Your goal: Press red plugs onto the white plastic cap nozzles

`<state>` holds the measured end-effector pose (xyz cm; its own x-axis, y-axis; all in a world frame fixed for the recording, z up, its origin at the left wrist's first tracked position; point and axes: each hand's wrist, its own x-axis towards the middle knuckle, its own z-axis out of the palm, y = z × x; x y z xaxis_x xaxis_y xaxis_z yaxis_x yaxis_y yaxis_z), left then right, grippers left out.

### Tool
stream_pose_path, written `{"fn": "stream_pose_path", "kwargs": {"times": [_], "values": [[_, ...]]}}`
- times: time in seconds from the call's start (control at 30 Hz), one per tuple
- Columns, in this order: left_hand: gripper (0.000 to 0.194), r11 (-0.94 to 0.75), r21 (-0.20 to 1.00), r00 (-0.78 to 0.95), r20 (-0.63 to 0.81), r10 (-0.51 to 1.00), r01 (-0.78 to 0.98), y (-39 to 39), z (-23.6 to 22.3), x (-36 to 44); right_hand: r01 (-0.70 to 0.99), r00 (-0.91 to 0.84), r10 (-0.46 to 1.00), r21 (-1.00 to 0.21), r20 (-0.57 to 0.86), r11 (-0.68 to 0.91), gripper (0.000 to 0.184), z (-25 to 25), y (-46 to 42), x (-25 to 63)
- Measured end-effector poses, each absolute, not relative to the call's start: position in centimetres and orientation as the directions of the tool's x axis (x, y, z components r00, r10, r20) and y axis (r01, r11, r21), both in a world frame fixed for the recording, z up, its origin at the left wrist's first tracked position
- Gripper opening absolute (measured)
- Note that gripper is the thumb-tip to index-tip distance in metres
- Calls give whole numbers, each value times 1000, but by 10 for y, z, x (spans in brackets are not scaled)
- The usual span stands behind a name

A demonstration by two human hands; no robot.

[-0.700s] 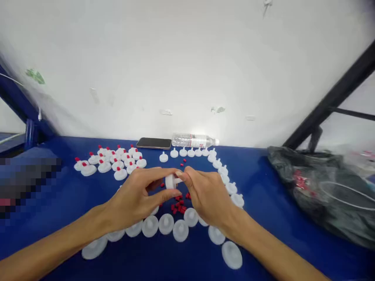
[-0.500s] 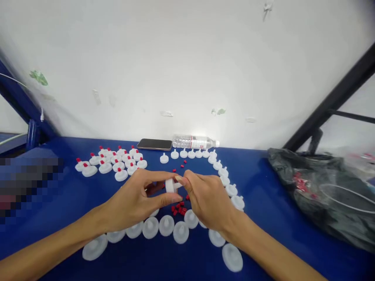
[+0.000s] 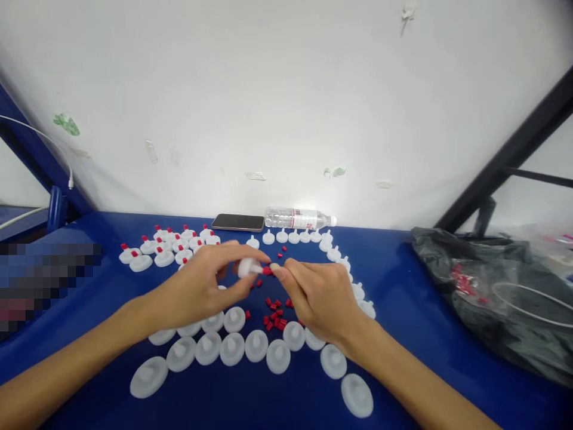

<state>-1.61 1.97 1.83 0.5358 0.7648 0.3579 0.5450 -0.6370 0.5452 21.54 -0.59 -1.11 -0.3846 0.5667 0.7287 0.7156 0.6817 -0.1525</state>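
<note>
My left hand grips a white nozzle cap between thumb and fingers, its spout turned to the right. At the spout's end is a small red tip cap, pinched by my right hand; whether it is fully seated cannot be told. Below the hands lies a loose heap of red tip caps. White nozzle caps without red tips stand in rows in front and along the right. At the back left is a group of white caps with red tips.
A phone and a clear plastic bottle lie along the wall on the blue table. To the right sits a dark plastic bag with a clear bag of red pieces on it. Dark frame bars rise at the right side.
The white nozzle cap in my left hand has moved left and slightly up, away from my right fingers. A red tip cap now shows at its spout.
</note>
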Motion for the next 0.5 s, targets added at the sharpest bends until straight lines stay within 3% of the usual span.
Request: {"fn": "stream_pose_path", "kwargs": {"times": [0.1,0.27,0.5], "values": [[28,-566,489,387,423,819,664,45,12,-36,754,-313,587,-181,747,632,49,-11,0,224],[35,-523,470,207,571,794,711,73,1,-56,762,-259,563,-192,785,618,48,-7,3,232],[35,-453,486,202,483,852,748,79,-10,-57,751,-302,564,-174,768,638,47,-9,2,230]]}}
